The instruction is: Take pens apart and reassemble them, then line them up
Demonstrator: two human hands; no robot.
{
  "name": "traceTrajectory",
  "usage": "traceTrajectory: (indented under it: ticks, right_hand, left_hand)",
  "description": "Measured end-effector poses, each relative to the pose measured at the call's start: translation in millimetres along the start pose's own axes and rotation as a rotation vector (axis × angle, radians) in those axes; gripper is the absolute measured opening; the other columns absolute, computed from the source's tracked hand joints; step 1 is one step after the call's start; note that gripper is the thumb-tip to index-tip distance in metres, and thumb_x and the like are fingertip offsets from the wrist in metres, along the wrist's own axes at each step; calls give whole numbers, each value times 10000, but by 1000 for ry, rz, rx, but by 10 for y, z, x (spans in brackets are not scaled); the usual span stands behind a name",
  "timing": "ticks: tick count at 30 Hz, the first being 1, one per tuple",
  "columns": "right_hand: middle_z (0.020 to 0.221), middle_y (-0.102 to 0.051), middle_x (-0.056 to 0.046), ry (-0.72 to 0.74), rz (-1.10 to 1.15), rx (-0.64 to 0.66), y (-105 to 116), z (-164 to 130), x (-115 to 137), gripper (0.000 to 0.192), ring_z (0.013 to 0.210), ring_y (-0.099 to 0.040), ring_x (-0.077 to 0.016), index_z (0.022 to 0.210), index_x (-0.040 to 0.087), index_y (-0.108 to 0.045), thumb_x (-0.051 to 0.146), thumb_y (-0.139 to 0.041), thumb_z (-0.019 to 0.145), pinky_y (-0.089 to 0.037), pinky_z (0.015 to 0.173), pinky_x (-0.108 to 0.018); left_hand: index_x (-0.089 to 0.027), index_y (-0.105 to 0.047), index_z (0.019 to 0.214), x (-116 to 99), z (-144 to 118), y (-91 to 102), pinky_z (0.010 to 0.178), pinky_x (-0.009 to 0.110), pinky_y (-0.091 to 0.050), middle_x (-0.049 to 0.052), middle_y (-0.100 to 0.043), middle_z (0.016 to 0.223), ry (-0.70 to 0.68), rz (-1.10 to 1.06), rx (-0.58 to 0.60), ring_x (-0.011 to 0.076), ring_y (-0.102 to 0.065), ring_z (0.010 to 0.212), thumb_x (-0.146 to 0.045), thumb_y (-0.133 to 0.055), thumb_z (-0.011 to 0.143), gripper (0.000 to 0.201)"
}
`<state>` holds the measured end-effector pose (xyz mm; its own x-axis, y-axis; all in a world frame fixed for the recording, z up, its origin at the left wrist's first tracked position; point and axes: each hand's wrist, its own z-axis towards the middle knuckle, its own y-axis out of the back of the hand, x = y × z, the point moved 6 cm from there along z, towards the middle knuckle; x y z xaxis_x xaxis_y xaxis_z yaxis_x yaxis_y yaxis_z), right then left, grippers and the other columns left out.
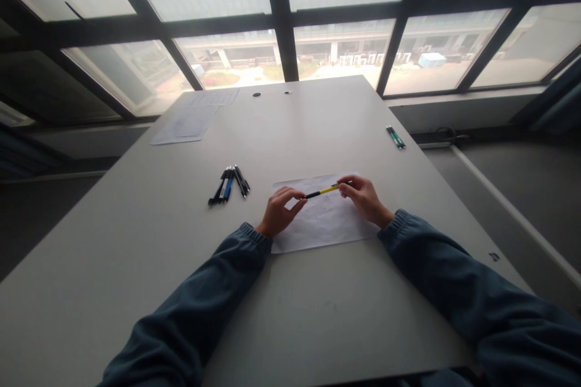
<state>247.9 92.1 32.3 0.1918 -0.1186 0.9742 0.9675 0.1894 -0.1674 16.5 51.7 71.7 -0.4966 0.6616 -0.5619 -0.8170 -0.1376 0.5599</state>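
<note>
Over the paper [322, 227], the left hand [276, 210] and right hand [365, 198] hold a yellow-and-black pen [327, 190] — fingers pinching near either end. Other pens [227, 186] lie left.

The left hand [279, 211] pinched between thumb and fingertips, with the left forearm [204, 299] running back and outward behind it. Facing it, just beyond its fingertips, the right hand [365, 198] curled its fingers against the thumb, the right forearm [445, 278] slanting away behind.
</note>
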Motion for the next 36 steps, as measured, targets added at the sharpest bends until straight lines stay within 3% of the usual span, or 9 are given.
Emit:
traceTrajectory:
  ticks: [5, 8, 12, 18, 21, 26, 30, 33, 36]
  right_hand:
    - [900, -639, 4, -138, 384, -82, 63, 55, -72, 306, 839, -633, -156, 879, 246, -581, 528, -692, 846, -545, 753, -326]
    - [806, -586, 10, -171, 491, -94, 121, 90, -62, 290, 796, -615, -181, 864, 264, -501, 522, -634, 883, -549, 755, -383]
    - [601, -372, 43, -173, 532, -64, 181, 109, 2, 350, 523, -391, -151, 743, 258, -418, 539, -521, 923, -437, 523, -311]
    - [530, -206, 74, -221, 643, -26, 184, 62, 58, 353, 449, -144, -113, 628, 239, -361, 394, -491, 917, -217, 384, -232]
    - [529, -271, 76, -248, 674, -43, 183, 55, 55, 313, 428, -170, -101, 668, 231, -451, 424, -528, 902, -236, 356, -218]
    - [701, -568, 43, -323, 661, -55, 159, 66, -22, 190, 366, -170, -35, 902, 193, -637, 375, -662, 851, -233, 292, -199]
    - [777, -662, -34, -318, 731, -151, 195, 63, -55, 276, 504, -509, -86, 810, 186, -655, 437, -580, 901, -438, 409, -213]
    - [757, -661, -46, -300, 742, -143, 193, 56, -30, 408, 646, -610, -150, 842, 196, -669, 549, -486, 932, -519, 518, -273]
    - [556, -513, 24, -244, 671, -110, 183, 61, 8, 533, 459, -466, -105, 897, 199, -673, 684, -454, 918, -415, 417, -237]
  left_hand:
    - [-192, -700, 923, -50, -6, -46, 759, 331, -533, 65, -719, 847, -8, -80, 92, 173, -658, 797, -323, -602, 950, 165]
    - [-191, -702, 920, -16, -12, -15, 770, 331, -538, 67, -725, 845, 29, -64, 46, 176, -668, 819, -332, -538, 983, 225]
    - [-191, -702, 898, 43, -18, 21, 765, 317, -541, 53, -726, 822, 72, -13, -22, 170, -668, 806, -341, -527, 987, 247]
    - [-192, -693, 854, 56, -19, -19, 758, 307, -534, 44, -725, 820, 80, 3, 23, 168, -663, 811, -312, -532, 983, 239]
    - [-199, -698, 915, 107, -28, -28, 794, 315, -530, 37, -728, 842, 104, 33, 19, 171, -665, 836, -282, -540, 974, 188]
    - [-203, -674, 1098, 218, -30, 4, 897, 375, -517, 45, -738, 930, 151, 162, -19, 200, -670, 924, -193, -528, 944, 213]
    - [-224, -694, 1089, 242, -22, 4, 959, 435, -479, 68, -727, 1102, 156, 297, 32, 245, -648, 1061, -122, -530, 903, 268]
    - [-246, -693, 1145, 237, -27, -28, 1006, 466, -453, 67, -699, 1215, 139, 341, 92, 263, -618, 1158, -120, -551, 890, 318]
    - [-259, -683, 1194, 246, -40, -73, 1059, 495, -432, 69, -666, 1297, 111, 355, 141, 275, -583, 1237, -145, -582, 881, 348]
